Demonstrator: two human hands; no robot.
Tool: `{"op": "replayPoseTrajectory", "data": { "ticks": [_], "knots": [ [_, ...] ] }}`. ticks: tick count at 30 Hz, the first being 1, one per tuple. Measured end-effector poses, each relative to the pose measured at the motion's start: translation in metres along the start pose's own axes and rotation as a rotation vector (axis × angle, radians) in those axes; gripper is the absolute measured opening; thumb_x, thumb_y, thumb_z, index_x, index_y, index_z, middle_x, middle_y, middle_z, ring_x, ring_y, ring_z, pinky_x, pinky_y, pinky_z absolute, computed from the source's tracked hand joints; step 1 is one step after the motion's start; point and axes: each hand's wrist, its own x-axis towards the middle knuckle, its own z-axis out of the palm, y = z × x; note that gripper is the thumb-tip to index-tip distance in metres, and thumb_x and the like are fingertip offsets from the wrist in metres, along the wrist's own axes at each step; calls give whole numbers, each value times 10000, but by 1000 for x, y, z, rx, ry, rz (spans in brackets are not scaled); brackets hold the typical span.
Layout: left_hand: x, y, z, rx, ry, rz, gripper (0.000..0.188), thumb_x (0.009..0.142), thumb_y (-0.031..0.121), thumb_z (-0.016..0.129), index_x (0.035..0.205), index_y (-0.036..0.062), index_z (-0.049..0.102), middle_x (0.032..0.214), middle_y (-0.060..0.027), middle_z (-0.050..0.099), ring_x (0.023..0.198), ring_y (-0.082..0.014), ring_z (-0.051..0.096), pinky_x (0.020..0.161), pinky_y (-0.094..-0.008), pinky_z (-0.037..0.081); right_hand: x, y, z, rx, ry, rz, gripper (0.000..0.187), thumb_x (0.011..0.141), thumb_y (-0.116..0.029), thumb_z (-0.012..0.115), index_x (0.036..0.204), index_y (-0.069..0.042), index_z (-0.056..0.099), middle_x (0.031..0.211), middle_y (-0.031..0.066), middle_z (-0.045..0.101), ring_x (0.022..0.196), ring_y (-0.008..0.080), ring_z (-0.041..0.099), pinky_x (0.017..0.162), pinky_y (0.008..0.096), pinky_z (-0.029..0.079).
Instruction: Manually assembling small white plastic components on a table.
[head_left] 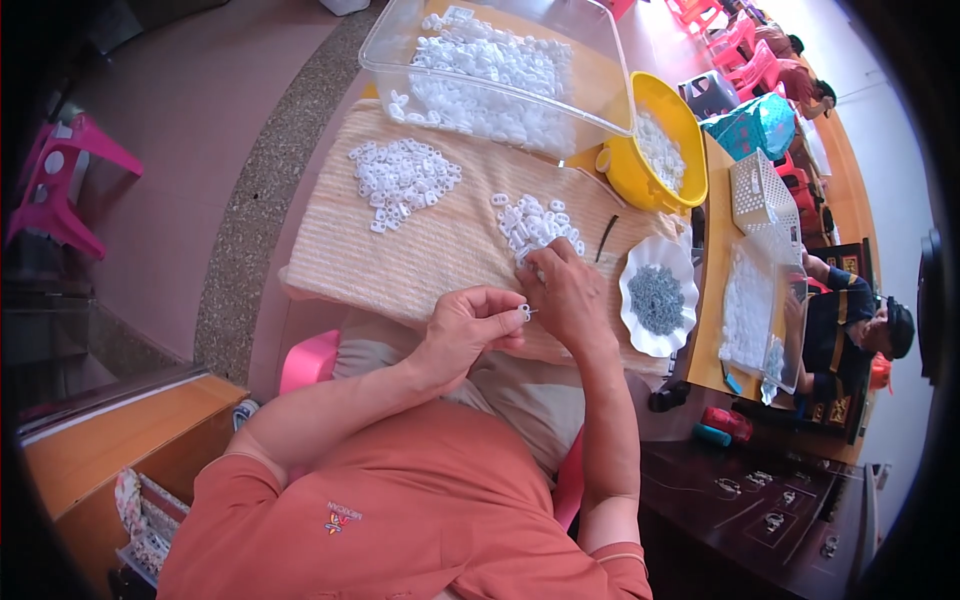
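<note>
My left hand [471, 323] pinches a small white two-holed plastic piece [526, 312] between thumb and forefinger, with a thin pin-like bit sticking out to its right. Just beyond, my right hand [567, 292] has its fingers curled down at the near edge of a small pile of white plastic pieces [533, 222]; what is between its fingertips is hidden. A larger pile of similar white pieces [402, 178] lies farther left on the cloth [440, 250]. Right of my right hand, a white scalloped dish [637, 335] holds many small grey parts.
A clear plastic bin [500, 85] of white pieces stands at the back, beside a yellow bucket [690, 190] of more. A dark thin strip [606, 238] lies near the dish. At right, another person [850, 325] sits by a table with a white basket [765, 200]. A pink stool [65, 185] stands left.
</note>
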Motion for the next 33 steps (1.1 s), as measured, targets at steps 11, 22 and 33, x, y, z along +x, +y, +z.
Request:
{"op": "replayPoseTrajectory", "data": {
  "ticks": [11, 22, 33],
  "knots": [
    [1, -1, 0, 2, 17, 25, 142, 879, 31, 648, 1020, 19, 638, 893, -34, 656, 766, -90, 631, 680, -248, 575, 2, -6, -7, -47, -52, -59, 151, 822, -196, 648, 870, -55, 623, 897, 116, 629, 779, 338, 628, 676, 436, 485],
    [0, -1, -1, -4, 26, 11, 142, 880, 33, 648, 1021, 16, 636, 874, -37, 655, 758, -93, 632, 667, -244, 570, -17, 23, -22, 250, 19, -5, 84, 830, -47, 634, 907, -20, 655, 879, 126, 636, 789, 329, 633, 691, 369, 499],
    [0, 1, 2, 24, 27, 8, 143, 874, 41, 661, 1014, 24, 639, 852, -31, 655, 734, -97, 632, 668, -239, 559, -40, 38, -22, 32, -121, 37, 152, 765, 14, 610, 904, -14, 662, 870, 152, 640, 826, 342, 634, 745, 404, 510]
  ]
}}
